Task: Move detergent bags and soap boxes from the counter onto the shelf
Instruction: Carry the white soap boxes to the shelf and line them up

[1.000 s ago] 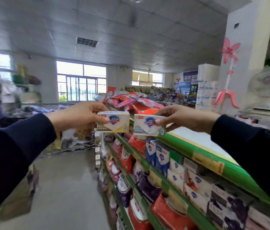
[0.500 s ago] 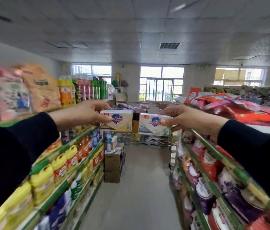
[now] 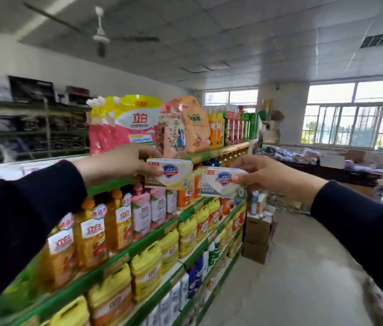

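My left hand (image 3: 120, 164) grips a yellow-and-white soap box (image 3: 169, 175) by its left end. My right hand (image 3: 268, 175) grips a green-and-white soap box (image 3: 221, 183) by its right end. Both boxes are held side by side at chest height, in front of the green-edged shelf (image 3: 120, 257) on my left. Pink and yellow detergent bags (image 3: 124, 123) and an orange bag (image 3: 196, 124) stand on the shelf's top level, just behind my left hand.
The shelf's lower levels hold rows of orange, pink and yellow detergent bottles (image 3: 115, 222). Stacked cardboard boxes (image 3: 257, 234) stand on the floor at the shelf's far end. The grey aisle floor (image 3: 298, 267) runs to the right. A counter with goods (image 3: 326, 163) lies under the windows.
My view has swung left, from the right-hand shelf past the aisle to the left-hand shelf. Both hands still hold their soap boxes, side by side in front of me.
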`<state>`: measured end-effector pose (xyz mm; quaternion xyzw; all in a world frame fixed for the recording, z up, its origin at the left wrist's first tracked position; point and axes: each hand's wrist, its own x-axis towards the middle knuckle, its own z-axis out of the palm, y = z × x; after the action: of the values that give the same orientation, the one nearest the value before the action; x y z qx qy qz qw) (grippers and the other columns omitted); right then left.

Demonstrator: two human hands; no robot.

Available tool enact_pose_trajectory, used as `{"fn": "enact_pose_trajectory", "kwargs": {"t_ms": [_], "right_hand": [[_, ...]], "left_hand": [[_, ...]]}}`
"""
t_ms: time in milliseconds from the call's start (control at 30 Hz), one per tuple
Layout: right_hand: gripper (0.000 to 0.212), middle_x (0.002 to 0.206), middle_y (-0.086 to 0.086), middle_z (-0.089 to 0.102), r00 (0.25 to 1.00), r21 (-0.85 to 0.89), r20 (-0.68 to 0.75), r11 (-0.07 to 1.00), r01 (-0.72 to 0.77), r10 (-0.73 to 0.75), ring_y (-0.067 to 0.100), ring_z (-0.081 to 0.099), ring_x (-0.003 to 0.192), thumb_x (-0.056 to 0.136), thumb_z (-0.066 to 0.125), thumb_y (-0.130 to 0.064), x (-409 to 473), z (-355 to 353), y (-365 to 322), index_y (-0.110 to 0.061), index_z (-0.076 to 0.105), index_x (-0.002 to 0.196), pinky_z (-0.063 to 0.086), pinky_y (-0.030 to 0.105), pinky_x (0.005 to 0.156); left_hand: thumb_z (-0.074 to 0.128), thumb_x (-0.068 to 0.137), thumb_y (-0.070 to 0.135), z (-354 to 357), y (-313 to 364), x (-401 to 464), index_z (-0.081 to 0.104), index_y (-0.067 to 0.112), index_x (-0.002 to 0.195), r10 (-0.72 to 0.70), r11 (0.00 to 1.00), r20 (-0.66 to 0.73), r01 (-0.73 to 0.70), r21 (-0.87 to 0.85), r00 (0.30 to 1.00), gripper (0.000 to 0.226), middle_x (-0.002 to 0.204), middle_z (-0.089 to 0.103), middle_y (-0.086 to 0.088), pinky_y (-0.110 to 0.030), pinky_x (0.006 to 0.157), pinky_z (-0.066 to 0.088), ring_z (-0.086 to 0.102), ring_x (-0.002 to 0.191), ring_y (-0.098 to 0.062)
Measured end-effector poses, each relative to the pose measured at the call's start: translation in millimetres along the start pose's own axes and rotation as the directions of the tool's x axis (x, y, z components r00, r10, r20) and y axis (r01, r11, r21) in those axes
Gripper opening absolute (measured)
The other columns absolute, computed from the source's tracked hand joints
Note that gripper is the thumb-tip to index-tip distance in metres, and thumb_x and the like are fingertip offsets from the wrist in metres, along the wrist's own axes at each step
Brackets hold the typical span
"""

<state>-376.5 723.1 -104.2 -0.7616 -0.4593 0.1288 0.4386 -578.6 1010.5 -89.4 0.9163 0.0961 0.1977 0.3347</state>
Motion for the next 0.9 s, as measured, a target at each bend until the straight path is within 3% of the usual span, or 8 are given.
{"fn": "enact_pose_trajectory", "kwargs": {"t_ms": [100,233,367,500,600,667,767,900], "right_hand": [[0.029,0.105,0.002,0.08,0.995,0.027,0.057,0.997,0.076,-0.078,0.023,0.071,0.09,0.088,0.075,-0.027,38.3,34.3,-19.6,-0.015,0.066,0.112,0.056,0.036,0.078],[0.024,0.106,-0.007,0.08,0.974,0.056,0.13,0.982,0.178,-0.184,0.022,0.075,0.1,0.09,0.074,-0.025,82.3,71.5,-43.5,-0.02,0.068,0.113,0.058,0.034,0.085],[0.021,0.108,-0.01,0.079,0.943,0.08,0.181,0.96,0.269,-0.28,0.012,0.075,0.095,0.09,0.075,-0.029,121.1,105.4,-69.6,-0.025,0.07,0.109,0.055,0.033,0.084],[0.017,0.104,-0.012,0.079,0.902,0.14,0.234,0.931,0.338,-0.363,0.01,0.074,0.096,0.091,0.073,-0.026,154.7,138.2,-96.2,-0.024,0.07,0.107,0.056,0.026,0.084],[0.017,0.101,-0.011,0.08,0.872,0.188,0.281,0.914,0.359,-0.4,0.006,0.075,0.087,0.091,0.073,-0.021,176.3,164.2,-115.2,-0.021,0.07,0.108,0.057,0.018,0.07],[0.018,0.103,-0.006,0.08,0.855,0.208,0.301,0.904,0.373,-0.422,0.008,0.074,0.087,0.092,0.072,-0.019,186.1,178.4,-124.8,-0.018,0.07,0.11,0.059,0.02,0.071],[0.018,0.107,0.0,0.079,0.836,0.232,0.305,0.887,0.398,-0.455,0.016,0.071,0.094,0.093,0.072,-0.019,199.0,204.8,-144.7,-0.018,0.07,0.111,0.056,0.034,0.083],[0.019,0.108,0.002,0.079,0.808,0.281,0.316,0.862,0.421,-0.497,0.012,0.073,0.091,0.094,0.071,-0.014,210.6,239.3,-175.8,-0.016,0.071,0.112,0.061,0.026,0.076]], "left_hand": [[0.083,0.082,0.03,-35.6,-23.9,-21.4,0.072,0.031,0.118,-0.049,0.999,-0.084,0.05,0.012,0.995,0.037,0.109,0.076,0.012,-0.03,0.077,0.06,0.073,0.098,-0.015],[0.08,0.087,0.023,-78.2,-41.3,-52.9,0.074,0.03,0.106,-0.117,0.992,-0.171,0.122,0.018,0.978,0.021,0.099,0.079,0.011,-0.017,0.062,0.056,0.073,0.082,-0.007],[0.078,0.088,0.024,-120.3,-51.9,-78.5,0.074,0.03,0.106,-0.181,0.973,-0.286,0.213,0.086,0.941,0.019,0.098,0.079,0.009,-0.027,0.072,0.059,0.074,0.088,-0.011],[0.077,0.089,0.024,-153.2,-59.7,-101.3,0.073,0.029,0.104,-0.216,0.959,-0.4,0.27,0.083,0.891,0.017,0.102,0.078,0.006,-0.019,0.062,0.057,0.072,0.08,-0.001],[0.077,0.089,0.028,-171.6,-64.4,-118.2,0.073,0.027,0.111,-0.253,0.939,-0.464,0.331,0.094,0.849,0.023,0.107,0.077,0.003,-0.046,0.089,0.059,0.073,0.104,-0.025],[0.077,0.088,0.03,-181.0,-65.5,-125.1,0.072,0.027,0.116,-0.262,0.931,-0.494,0.352,0.098,0.829,0.029,0.109,0.077,0.004,-0.038,0.081,0.059,0.072,0.104,-0.028],[0.076,0.089,0.031,-199.3,-67.9,-138.9,0.071,0.03,0.114,-0.251,0.918,-0.533,0.373,0.133,0.808,0.026,0.105,0.077,0.009,-0.018,0.06,0.052,0.071,0.09,-0.014],[0.076,0.089,0.033,-228.2,-76.2,-156.7,0.072,0.029,0.11,-0.238,0.906,-0.571,0.392,0.16,0.785,0.022,0.103,0.077,0.008,-0.02,0.064,0.055,0.07,0.088,-0.012]]}}
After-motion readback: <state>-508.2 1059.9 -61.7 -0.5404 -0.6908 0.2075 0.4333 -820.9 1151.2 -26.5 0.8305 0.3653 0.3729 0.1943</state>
